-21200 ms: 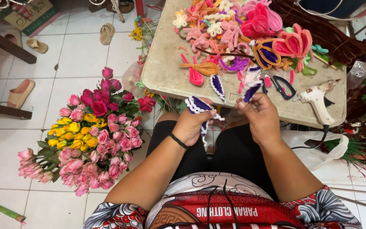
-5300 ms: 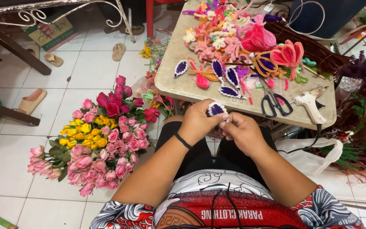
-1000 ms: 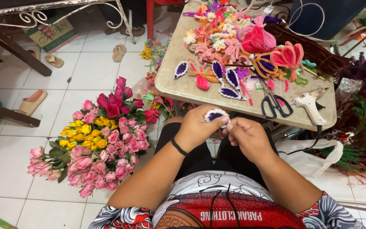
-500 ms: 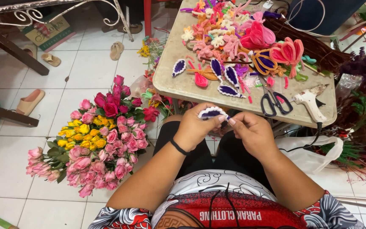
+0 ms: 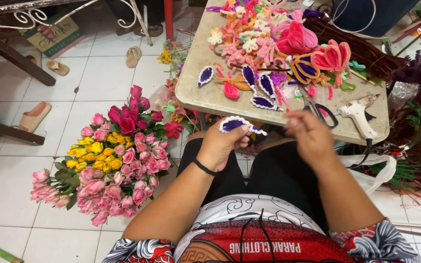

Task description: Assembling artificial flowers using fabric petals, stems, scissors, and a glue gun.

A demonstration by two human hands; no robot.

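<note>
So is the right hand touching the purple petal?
Apart. The head view shows the right hand lifted, with table showing between it and the purple petal held in the left hand.

The petal [image 5: 237, 124] pinched in the left hand [image 5: 222, 146] looks fuzzy and matt, purple edged in white, like the pipe-cleaner flowers [image 5: 296, 39] heaped on the table [image 5: 196, 92], whose top is dull, speckled and stone-like. The glue gun [image 5: 359, 114] is smooth white plastic. The floor tiles [image 5: 88, 73] are glossy.
</note>
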